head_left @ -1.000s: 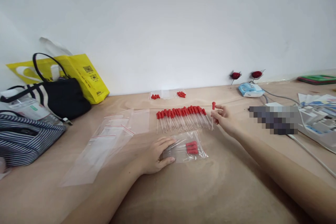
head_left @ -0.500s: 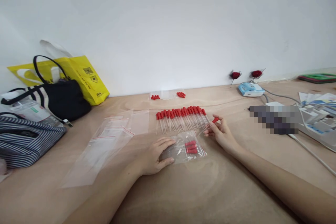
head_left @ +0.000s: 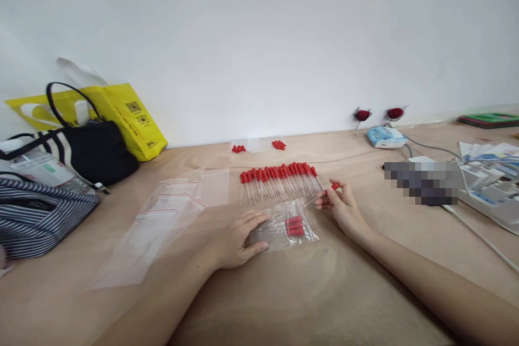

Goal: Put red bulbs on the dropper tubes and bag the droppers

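Note:
My left hand holds down the left end of a clear zip-lock bag, thumb at its near edge and fingers on its far edge. Several droppers with red rubber bulbs lie inside it. At the bag's open right end, my right hand pinches one more dropper. Its red bulb is up by the fingers, and the thin clear tube slants down left to the bag's mouth. Just behind, a row of droppers lies side by side, bulbs away from me.
Flat zip-lock bags overlap on the left. Farther back lie small bags with red bulbs. A striped pouch, black handbag and yellow bag stand at left. A tissue pack, cables and a power strip are right.
The dropper in my right hand has tipped a little flatter at the bag's mouth. My left hand stays on the bag. The whole view has shifted slightly.

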A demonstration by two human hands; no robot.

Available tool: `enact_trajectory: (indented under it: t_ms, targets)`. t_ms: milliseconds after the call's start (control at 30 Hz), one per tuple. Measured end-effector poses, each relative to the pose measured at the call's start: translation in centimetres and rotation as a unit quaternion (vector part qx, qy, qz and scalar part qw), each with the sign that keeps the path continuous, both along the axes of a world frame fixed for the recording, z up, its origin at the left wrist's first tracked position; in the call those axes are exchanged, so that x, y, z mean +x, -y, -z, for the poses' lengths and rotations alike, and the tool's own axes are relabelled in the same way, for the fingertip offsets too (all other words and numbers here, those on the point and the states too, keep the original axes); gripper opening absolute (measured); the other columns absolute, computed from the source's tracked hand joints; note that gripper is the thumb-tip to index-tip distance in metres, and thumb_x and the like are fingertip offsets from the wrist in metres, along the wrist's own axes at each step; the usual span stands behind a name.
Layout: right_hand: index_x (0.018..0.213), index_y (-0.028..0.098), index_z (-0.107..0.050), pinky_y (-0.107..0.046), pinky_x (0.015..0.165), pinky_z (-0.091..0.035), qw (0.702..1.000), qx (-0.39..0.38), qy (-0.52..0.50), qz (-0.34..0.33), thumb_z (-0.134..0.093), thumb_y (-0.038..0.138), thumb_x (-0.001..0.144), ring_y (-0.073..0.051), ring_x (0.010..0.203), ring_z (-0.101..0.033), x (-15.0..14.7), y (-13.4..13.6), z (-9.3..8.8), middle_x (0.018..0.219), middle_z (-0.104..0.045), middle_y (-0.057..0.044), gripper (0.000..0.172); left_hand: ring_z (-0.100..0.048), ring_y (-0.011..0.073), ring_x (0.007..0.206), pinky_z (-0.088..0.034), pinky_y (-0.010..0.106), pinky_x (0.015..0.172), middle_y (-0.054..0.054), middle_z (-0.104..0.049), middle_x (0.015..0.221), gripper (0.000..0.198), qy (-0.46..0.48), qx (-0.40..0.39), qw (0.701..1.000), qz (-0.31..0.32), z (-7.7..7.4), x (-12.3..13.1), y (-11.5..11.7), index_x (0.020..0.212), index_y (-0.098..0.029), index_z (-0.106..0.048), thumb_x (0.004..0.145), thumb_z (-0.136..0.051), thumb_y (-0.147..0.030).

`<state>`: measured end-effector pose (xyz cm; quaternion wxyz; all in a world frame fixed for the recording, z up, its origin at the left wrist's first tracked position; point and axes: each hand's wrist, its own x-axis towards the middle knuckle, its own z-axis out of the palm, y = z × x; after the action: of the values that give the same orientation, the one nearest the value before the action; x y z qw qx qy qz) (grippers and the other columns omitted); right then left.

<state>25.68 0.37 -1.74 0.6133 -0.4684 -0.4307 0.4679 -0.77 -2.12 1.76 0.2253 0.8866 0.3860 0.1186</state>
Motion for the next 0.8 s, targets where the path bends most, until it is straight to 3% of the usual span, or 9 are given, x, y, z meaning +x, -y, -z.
enact_trajectory:
  t_ms: [167,300,433,533,667,800]
  targets:
    - [0.087,0.023,-0.039,-0.032,0.064,-0.049,0.995,-0.049,-0.044,-0.075,-0.059,0.053,0.065,-0.014,0.064,-0.059,-0.6,0.7,-0.3,0.072,-0.057,0.001,0.042,-0.037,0.0244,0.121,-0.032,0.043,0.1,0.006,-0.039,0.135,0.055,-0.007,-0.014,1.0,-0.013,-0.4,0.1,0.2,0.131,-0.024,-0.031,0.081,-0.05,-0.036]
    - [0.081,0.018,-0.049,-0.023,0.051,-0.042,0.987,-0.067,0.039,-0.144,-0.066,0.046,0.061,-0.007,0.05,-0.048,-0.9,1.2,-0.6,0.066,-0.054,0.002,0.038,-0.037,0.0245,0.121,-0.032,0.043,0.1,0.006,-0.039,0.135,0.056,-0.005,-0.012,1.0,-0.011,-0.3,0.1,0.2,0.131,-0.023,-0.03,0.081,-0.05,-0.035]
    - [0.081,0.02,-0.047,-0.019,0.041,-0.035,0.987,-0.044,0.07,-0.134,-0.067,0.044,0.061,-0.004,0.044,-0.042,-1.3,1.3,-0.6,0.069,-0.053,0.004,0.037,-0.037,0.0243,0.121,-0.032,0.043,0.099,0.008,-0.039,0.134,0.056,-0.007,-0.012,1.0,-0.008,-0.1,0.0,0.1,0.131,-0.022,-0.029,0.081,-0.05,-0.036]
    - [0.077,0.019,-0.047,-0.019,0.037,-0.032,0.98,-0.041,0.093,-0.169,-0.066,0.044,0.063,-0.004,0.04,-0.041,-1.4,1.1,-0.2,0.066,-0.055,0.004,0.034,-0.037,0.0241,0.121,-0.032,0.042,0.1,0.008,-0.039,0.134,0.055,-0.003,-0.01,1.0,-0.007,0.0,0.0,0.0,0.13,-0.022,-0.03,0.081,-0.05,-0.035]
    - [0.075,0.017,-0.054,-0.02,0.039,-0.034,0.965,-0.04,0.16,-0.204,-0.062,0.046,0.066,-0.007,0.042,-0.043,-1.5,0.4,0.8,0.055,-0.054,0.003,0.031,-0.038,0.0243,0.12,-0.032,0.042,0.1,0.008,-0.041,0.133,0.055,-0.002,-0.01,1.0,-0.008,0.0,0.0,0.1,0.129,-0.021,-0.032,0.08,-0.051,-0.035]
    - [0.082,0.016,-0.062,-0.024,0.052,-0.044,0.946,0.023,0.255,-0.199,-0.059,0.043,0.071,-0.012,0.059,-0.054,-1.6,-0.2,1.5,0.073,-0.062,-0.003,0.029,-0.037,0.024,0.121,-0.032,0.042,0.1,0.009,-0.04,0.133,0.055,-0.002,-0.01,1.0,-0.01,0.0,0.1,0.1,0.129,-0.019,-0.032,0.08,-0.051,-0.035]
